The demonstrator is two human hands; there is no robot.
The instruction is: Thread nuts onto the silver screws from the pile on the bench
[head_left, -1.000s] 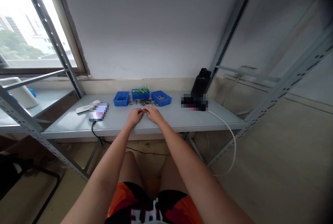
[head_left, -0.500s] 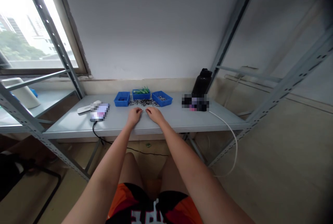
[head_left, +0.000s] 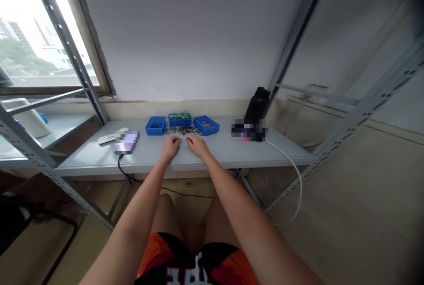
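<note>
My left hand (head_left: 171, 147) and my right hand (head_left: 198, 145) rest near the front of the grey shelf, fingertips pinched and facing each other across a narrow gap. Whatever is between the fingers is too small to name. Just beyond them lies a loose pile of small dark and silvery rod-like parts (head_left: 184, 130). Behind the pile stand three blue bins: the left bin (head_left: 155, 133) has a few dark pieces, the middle bin (head_left: 179, 122) has long green pieces, and the right bin (head_left: 211, 131) has small metallic pieces.
A phone (head_left: 127, 142) on a black cable lies at left beside a white flat object (head_left: 106, 139). At right stand a black bottle (head_left: 257, 104) and a blurred dark item (head_left: 248, 131) with a white cable (head_left: 300, 179). Metal uprights frame both sides.
Both hands stay in nearly the same place, fingertips still pinched. My right fingertips have shifted very slightly to the right. The bins and the pile look unchanged.
</note>
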